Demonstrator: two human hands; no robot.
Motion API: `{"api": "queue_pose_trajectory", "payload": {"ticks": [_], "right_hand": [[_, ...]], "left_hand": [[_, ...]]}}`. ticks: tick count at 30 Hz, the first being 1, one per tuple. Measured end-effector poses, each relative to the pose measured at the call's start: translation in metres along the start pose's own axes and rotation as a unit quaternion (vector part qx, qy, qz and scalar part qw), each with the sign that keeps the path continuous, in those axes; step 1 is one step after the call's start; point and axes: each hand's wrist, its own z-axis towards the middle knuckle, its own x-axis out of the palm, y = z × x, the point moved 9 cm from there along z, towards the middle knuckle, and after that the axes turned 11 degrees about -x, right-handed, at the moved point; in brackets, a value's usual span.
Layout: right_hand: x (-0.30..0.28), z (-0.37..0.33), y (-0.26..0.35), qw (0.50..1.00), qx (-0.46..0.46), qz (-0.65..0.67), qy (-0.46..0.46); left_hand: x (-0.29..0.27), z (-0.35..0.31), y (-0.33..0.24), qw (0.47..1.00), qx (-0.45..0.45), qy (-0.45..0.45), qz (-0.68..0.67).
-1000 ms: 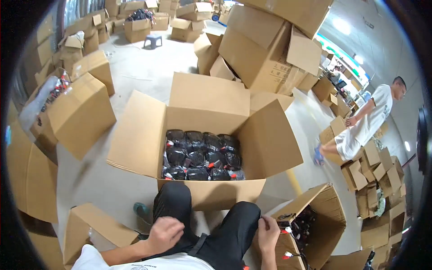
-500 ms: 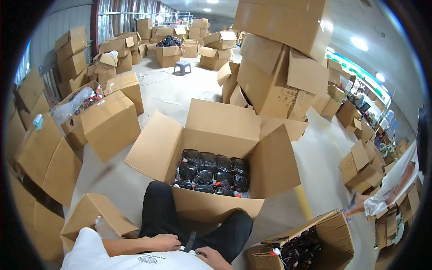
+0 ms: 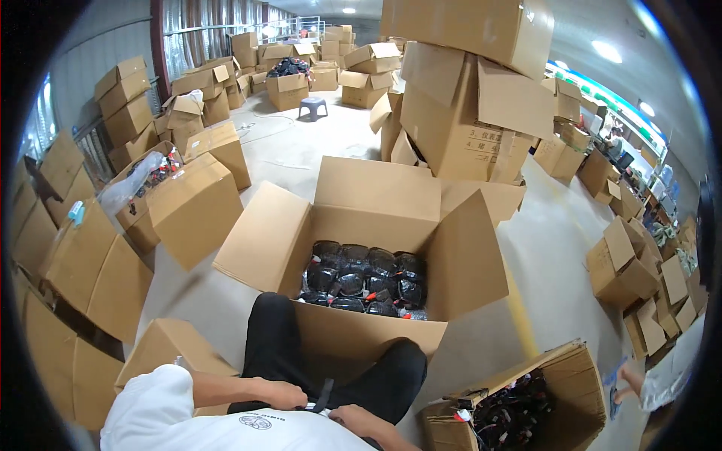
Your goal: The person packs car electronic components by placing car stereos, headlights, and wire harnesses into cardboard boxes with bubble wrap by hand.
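My left hand (image 3: pixel 284 395) rests at my waist, its fingers curled in at the hem of my white shirt (image 3: pixel 203 421). Close beside it, my right hand (image 3: pixel 352 417) is also closed at the waistband of my black trousers (image 3: pixel 271 338). A short dark strap (image 3: pixel 325 392) sticks up between the two hands; whether either grips it cannot be told. Just beyond my knees stands an open cardboard box (image 3: pixel 376 188) with its flaps spread. Inside lie rows of black plastic-wrapped bundles (image 3: pixel 351 284) with small red and white bits showing.
At my right is an open carton (image 3: pixel 579 376) of loose black cables (image 3: pixel 515 413). Another carton (image 3: pixel 169 342) stands by my left knee. Large stacked boxes (image 3: pixel 459 113) rise ahead. A small stool (image 3: pixel 313 107) stands farther off. Another person's arm (image 3: pixel 635 379) shows at the right edge.
My view has shifted slightly, and both hands have stayed at my waist, the left a little nearer the strap. The person at the right has moved nearer the lower edge.
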Motion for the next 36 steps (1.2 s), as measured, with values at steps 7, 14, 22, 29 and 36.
{"api": "queue_pose_trajectory", "payload": {"ticks": [7, 14, 22, 29, 36], "right_hand": [[0.001, -0.016, -0.012, 0.996, 0.007, 0.065, -0.054], [-0.003, -0.051, 0.011, 0.985, 0.043, 0.137, -0.100], [-0.012, -0.019, 0.033, 0.972, -0.029, 0.172, -0.157], [0.050, -0.087, -0.008, 0.933, 0.184, 0.215, -0.223], [0.113, -0.145, -0.007, 0.865, 0.274, 0.332, -0.257]], "left_hand": [[-0.010, -0.015, 0.014, 0.986, 0.021, 0.002, -0.168], [-0.018, -0.010, -0.004, 0.943, 0.104, 0.061, -0.310], [0.034, -0.072, 0.031, 0.928, -0.018, 0.036, -0.371], [0.133, -0.121, 0.096, 0.881, -0.168, -0.001, -0.443], [0.208, -0.147, 0.096, 0.780, -0.218, 0.070, -0.582]]}}
